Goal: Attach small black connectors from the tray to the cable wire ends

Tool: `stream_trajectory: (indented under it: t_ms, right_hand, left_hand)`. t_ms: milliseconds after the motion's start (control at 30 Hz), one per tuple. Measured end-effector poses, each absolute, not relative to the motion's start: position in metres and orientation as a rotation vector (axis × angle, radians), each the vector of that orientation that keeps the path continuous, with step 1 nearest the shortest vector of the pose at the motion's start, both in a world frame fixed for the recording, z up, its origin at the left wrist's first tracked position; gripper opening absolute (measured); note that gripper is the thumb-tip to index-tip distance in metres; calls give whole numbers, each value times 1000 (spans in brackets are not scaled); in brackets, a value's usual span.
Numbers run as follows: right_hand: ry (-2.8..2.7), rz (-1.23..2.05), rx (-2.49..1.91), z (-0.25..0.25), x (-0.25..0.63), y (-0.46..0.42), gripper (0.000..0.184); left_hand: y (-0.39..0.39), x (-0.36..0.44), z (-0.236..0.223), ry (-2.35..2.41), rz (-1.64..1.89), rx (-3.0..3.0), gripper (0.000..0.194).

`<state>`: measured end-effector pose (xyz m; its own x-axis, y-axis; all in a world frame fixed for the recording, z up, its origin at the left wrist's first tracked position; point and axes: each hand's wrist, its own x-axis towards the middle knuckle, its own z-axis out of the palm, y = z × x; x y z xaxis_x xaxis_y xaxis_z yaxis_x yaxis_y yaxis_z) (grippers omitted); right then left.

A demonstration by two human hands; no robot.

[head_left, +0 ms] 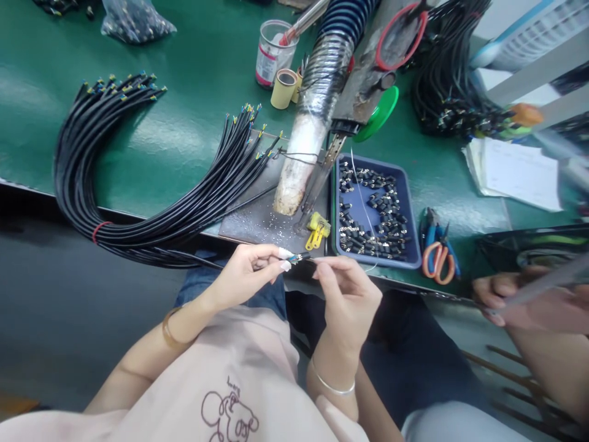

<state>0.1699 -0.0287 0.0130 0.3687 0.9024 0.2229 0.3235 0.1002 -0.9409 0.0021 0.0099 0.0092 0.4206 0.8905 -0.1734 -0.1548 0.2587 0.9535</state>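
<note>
My left hand is closed in a pinch on the end of a black cable, just off the front edge of the bench. Coloured wires and a small black connector show at its fingertips. My right hand pinches beside the connector, and whatever thin piece it holds is too small to name. Left of my hands lies a bundle of black cables with stripped coloured ends, bound by a red tie. Yellow clips sit just beyond my fingertips, under the tip of a soldering iron.
A blue tray holds many black connectors. Orange-handled pliers lie beside it. A foil-wrapped hose hangs over a dark mat. A plastic cup stands behind. At right, a co-worker's hand is near the bench edge.
</note>
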Motion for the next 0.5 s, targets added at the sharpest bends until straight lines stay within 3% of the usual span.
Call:
stream_trajectory:
  t_ms: [500]
  right_hand:
    - [-1476, 581, -1465, 14, 165, -38, 18]
  left_hand:
    - [6, 5, 6, 943, 884, 1149, 22]
